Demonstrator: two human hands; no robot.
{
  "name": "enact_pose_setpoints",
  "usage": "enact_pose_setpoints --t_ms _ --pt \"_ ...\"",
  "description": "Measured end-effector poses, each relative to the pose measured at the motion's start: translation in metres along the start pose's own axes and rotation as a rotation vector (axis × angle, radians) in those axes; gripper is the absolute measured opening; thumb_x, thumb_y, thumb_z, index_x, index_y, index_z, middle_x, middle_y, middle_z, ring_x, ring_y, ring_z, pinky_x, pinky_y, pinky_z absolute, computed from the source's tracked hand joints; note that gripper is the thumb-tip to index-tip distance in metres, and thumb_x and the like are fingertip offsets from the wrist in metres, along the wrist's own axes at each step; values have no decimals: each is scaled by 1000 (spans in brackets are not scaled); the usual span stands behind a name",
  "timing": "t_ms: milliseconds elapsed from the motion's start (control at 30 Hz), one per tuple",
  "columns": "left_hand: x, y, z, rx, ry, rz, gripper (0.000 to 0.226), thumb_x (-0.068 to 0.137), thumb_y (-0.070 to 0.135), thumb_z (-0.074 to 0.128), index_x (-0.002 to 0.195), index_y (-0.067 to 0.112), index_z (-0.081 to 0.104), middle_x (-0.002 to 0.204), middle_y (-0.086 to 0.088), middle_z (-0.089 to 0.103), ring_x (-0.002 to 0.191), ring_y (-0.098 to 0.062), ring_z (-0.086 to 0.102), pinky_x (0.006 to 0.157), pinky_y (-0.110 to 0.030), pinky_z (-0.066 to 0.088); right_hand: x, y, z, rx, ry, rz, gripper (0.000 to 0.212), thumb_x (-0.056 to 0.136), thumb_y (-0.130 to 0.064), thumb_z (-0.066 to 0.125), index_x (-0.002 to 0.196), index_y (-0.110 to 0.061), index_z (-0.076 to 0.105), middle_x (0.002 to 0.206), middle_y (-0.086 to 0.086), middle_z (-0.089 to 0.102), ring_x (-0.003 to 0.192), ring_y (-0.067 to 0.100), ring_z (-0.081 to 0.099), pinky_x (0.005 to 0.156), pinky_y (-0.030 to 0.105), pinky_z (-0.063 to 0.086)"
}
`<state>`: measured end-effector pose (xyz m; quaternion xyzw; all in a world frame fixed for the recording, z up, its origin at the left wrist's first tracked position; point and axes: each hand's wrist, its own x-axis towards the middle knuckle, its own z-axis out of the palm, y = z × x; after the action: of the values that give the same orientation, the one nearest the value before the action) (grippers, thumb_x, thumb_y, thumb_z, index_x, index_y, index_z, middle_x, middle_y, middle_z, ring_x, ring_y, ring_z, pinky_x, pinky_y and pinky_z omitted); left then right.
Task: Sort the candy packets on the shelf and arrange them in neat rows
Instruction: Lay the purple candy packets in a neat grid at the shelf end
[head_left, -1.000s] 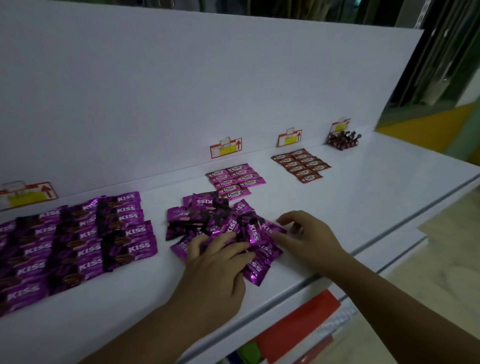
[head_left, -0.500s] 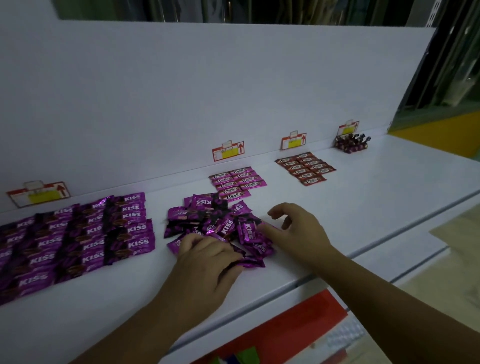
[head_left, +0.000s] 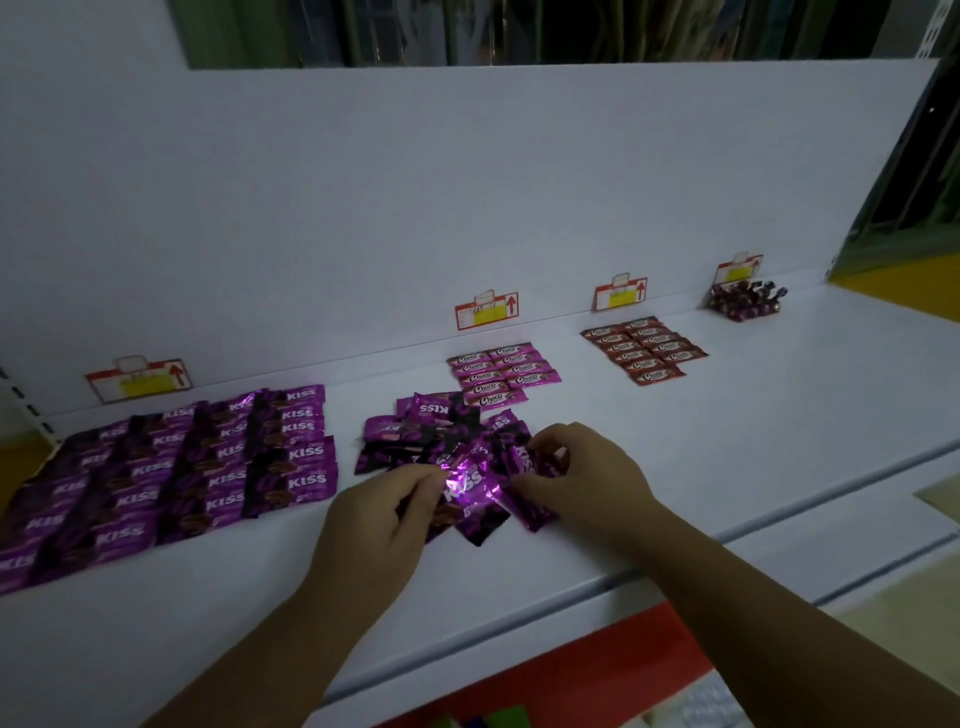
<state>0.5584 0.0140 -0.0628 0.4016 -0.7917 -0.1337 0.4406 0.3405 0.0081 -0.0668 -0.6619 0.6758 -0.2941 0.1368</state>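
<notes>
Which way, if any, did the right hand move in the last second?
Yes, leftward: against the Choco packets, the right hand now sits closer, over the loose KISS pile.

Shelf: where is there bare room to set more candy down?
The shelf is bare right of the right hand, in front of the brown packets, and along the front edge by the Kiss rows. Crowded: the loose pile beside the Choco packets, where the left hand and right hand grip packets.
</notes>
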Motion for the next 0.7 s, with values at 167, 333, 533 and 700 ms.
enact_pose_setpoints --t_ms 167,333,533,700 --pt "7 -4 -1 -311 0 -376 26 94 28 44 101 22 69 77 9 70 69 -2 64 60 -16 49 -2 3 1 9 48 21 35 77 -51 65 103 -28 64 93 -11 58 79 5 55 67 20 45" --pt "14 6 -4 -598 -8 -589 26 96 8 43 95 17 67 61 13 67 51 4 59 42 -10 42 -2 -2 4 -98 43 -5 49 68 -68 63 99 -30 58 90 -14 50 82 6 53 67 21 44" --pt "14 8 -7 -649 -22 -606 31 93 -1 45 88 20 67 54 12 64 42 4 53 39 -11 38 0 5 -3 115 108 93 11 87 -28 62 94 -21 68 90 -3 69 76 8 61 70 24 51" --pt "14 1 -6 -621 -27 -610 38 92 1 49 83 31 72 63 8 69 50 -1 57 43 -14 42 -5 -2 0 51 92 24 35 78 -49 67 98 -20 67 84 -8 60 73 6 56 65 20 45"
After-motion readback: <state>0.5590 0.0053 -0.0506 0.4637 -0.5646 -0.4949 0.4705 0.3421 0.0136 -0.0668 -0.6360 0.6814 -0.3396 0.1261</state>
